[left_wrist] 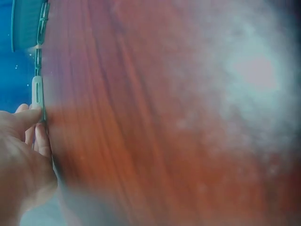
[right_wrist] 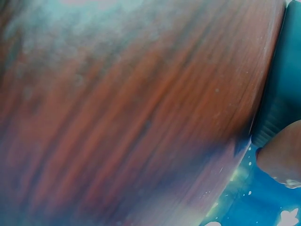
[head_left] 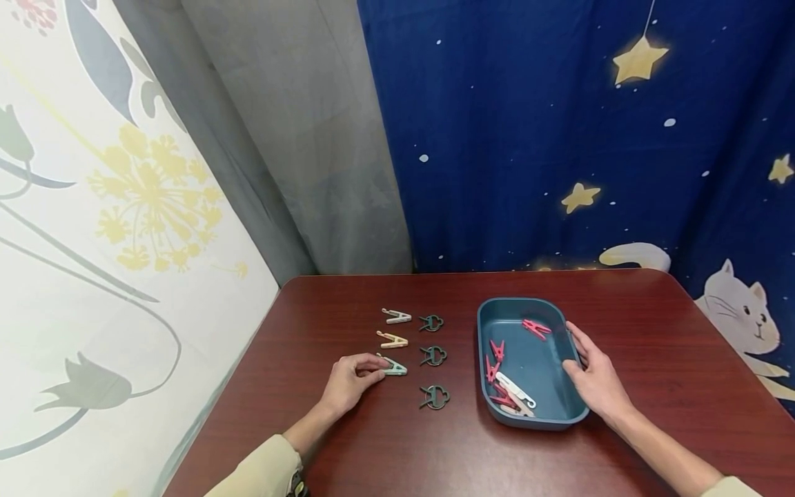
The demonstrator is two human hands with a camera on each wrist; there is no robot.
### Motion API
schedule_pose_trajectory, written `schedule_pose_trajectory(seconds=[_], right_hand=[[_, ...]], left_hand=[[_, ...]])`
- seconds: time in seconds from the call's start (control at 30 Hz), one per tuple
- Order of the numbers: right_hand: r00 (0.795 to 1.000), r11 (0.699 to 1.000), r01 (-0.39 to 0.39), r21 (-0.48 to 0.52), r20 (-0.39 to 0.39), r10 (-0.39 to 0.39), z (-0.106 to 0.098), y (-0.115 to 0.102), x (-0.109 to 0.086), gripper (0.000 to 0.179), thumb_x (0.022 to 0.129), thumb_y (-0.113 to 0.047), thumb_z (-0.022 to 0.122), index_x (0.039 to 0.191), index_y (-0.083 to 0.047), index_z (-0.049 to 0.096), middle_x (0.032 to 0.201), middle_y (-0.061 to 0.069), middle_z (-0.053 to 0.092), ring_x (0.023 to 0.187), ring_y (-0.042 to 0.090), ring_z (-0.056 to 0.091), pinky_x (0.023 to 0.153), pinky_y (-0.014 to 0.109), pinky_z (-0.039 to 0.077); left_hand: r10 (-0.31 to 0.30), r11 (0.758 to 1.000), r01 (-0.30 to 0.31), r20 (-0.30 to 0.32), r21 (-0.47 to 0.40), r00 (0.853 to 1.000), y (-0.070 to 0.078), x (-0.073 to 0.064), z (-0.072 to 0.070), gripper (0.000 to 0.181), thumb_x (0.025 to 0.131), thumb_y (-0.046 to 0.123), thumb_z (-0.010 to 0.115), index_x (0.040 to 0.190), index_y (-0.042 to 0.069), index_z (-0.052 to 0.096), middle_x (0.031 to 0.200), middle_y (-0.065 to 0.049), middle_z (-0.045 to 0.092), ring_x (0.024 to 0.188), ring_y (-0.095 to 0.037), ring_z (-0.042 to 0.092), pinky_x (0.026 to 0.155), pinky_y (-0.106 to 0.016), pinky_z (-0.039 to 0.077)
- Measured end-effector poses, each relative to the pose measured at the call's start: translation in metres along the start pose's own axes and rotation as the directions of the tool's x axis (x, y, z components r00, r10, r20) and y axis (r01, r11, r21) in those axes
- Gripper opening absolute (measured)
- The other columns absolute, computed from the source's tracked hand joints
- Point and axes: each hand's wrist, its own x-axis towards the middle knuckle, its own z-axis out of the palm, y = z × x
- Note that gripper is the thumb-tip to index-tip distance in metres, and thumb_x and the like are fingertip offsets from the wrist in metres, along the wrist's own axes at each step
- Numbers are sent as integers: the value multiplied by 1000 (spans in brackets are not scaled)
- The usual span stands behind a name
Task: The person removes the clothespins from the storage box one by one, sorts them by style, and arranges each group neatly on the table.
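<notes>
My left hand [head_left: 352, 381] pinches the tail end of a mint-green clothespin [head_left: 395, 368] lying on the table; the left wrist view shows thumb and fingers on the same clothespin [left_wrist: 37, 92]. Above it in a column lie a yellow clothespin [head_left: 393, 340] and a white clothespin [head_left: 397, 317]. At the right, my right hand [head_left: 595, 376] grips the right wall of a blue-grey plastic bin [head_left: 562, 421], thumb over the rim. Inside the bin are several pink clothespins [head_left: 536, 329] and white ones [head_left: 515, 390], mostly heaped in the near left corner.
A column of dark green cloud-shaped clips, top [head_left: 431, 323], middle [head_left: 433, 355] and bottom [head_left: 434, 397], lies between the clothespins and the bin. The reddish-brown table [head_left: 348, 297] meets a blue starry curtain [head_left: 497, 138] at the back and a floral panel [head_left: 74, 276] on the left.
</notes>
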Motion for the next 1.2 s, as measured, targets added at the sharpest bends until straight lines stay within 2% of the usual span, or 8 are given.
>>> schedule_pose_trajectory(seconds=[0.23, 0.5, 0.67, 0.83, 0.97, 1.1, 1.13, 1.2], right_hand=[[1000, 1000, 7, -4, -5, -7, 0, -1, -1, 73, 99, 9, 55, 166, 1, 27, 160, 34, 40, 137, 53, 50, 83, 0, 36], [1000, 1000, 2, -6, -3, -2, -1, -2, -1, 72, 99, 9, 55, 166, 1, 27, 160, 34, 40, 137, 53, 50, 82, 0, 36], [1000, 1000, -16, -8, 7, 16, -1, -2, 0, 73, 100, 7, 55, 167, 0, 26, 161, 33, 38, 140, 53, 48, 82, 0, 36], [1000, 1000, -16, -6, 10, 16, -2, -2, 1, 73, 100, 8, 55, 167, 0, 26, 161, 33, 38, 140, 53, 47, 82, -1, 35], [1000, 1000, -21, -9, 10, 21, -1, -2, 0, 73, 100, 8, 54, 167, 0, 26, 161, 33, 38, 140, 53, 47, 82, -1, 35], [1000, 1000, -29, -8, 11, 29, -1, -3, 0, 73, 100, 7, 55, 167, 0, 25, 162, 33, 37, 140, 53, 47, 81, 0, 36], [999, 1000, -30, -7, 11, 30, -1, -2, 0, 73, 100, 7, 54, 167, 0, 25, 162, 33, 37, 140, 53, 48, 81, 0, 36], [1000, 1000, -28, -5, 11, 28, 0, -2, 1, 74, 100, 8, 55, 167, 0, 25, 161, 33, 38, 139, 53, 48, 82, 0, 36]], left_hand=[[-11, 999, 12, -26, 30, 1000, -1, -3, -3, 21, 90, -1, 83, 105, 14, 83, 98, 3, 81, 82, -12, 76, 73, -24, 59], [-25, 1000, 25, -21, -3, 999, -2, -4, -2, 21, 90, -2, 82, 105, 12, 82, 99, -1, 81, 84, -18, 77, 75, -23, 58], [-33, 999, 32, -34, -21, 999, 0, -5, -2, 21, 90, 0, 83, 106, 14, 81, 100, 1, 81, 86, -15, 77, 77, -23, 59], [-16, 999, 13, -107, -34, 994, 10, 4, -4, 15, 93, 4, 83, 101, 16, 82, 97, 2, 81, 88, -13, 76, 77, -22, 58], [22, 999, -29, -148, -45, 989, 27, 19, -3, 10, 96, 10, 81, 103, 17, 82, 99, 2, 81, 90, -12, 75, 79, -24, 58], [11, 975, -37, -117, -221, 993, 48, 36, 3, 18, 100, 10, 75, 117, 8, 80, 113, -8, 80, 107, -25, 75, 89, -31, 59], [-7, 957, -24, -104, -289, 995, 52, 41, 5, 21, 102, 11, 73, 121, 6, 79, 117, -10, 79, 112, -28, 74, 91, -32, 59], [-38, 901, 1, -75, -434, 996, 63, 50, 9, 27, 104, 11, 70, 129, 1, 74, 126, -18, 75, 122, -35, 69, 96, -36, 58]])
